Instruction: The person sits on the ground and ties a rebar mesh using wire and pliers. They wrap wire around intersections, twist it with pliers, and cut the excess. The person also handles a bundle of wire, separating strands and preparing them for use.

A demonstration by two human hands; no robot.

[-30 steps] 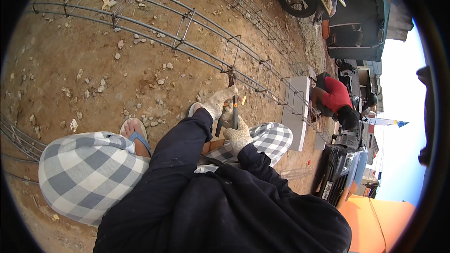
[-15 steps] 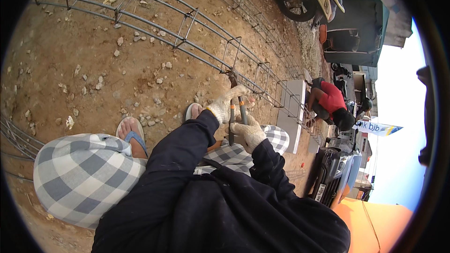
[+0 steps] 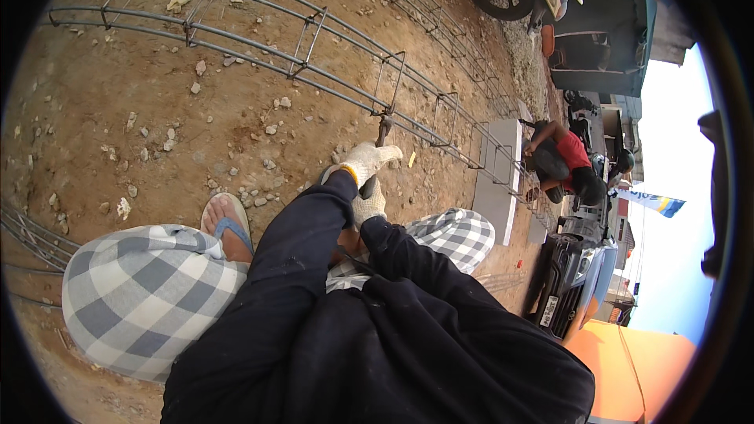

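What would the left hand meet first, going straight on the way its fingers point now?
Probably the near rods of the long, grey steel-bar cage, up and to the right of the off-white-gloved left hand; depth is unclear, so it might pass over or under them.

Off-white gloves (image 3: 371,162), grey rebar cage (image 3: 298,63), grey-and-white checked cloth (image 3: 157,298), navy-black sleeves (image 3: 310,216), brown soil (image 3: 94,110), red shirt (image 3: 574,152)
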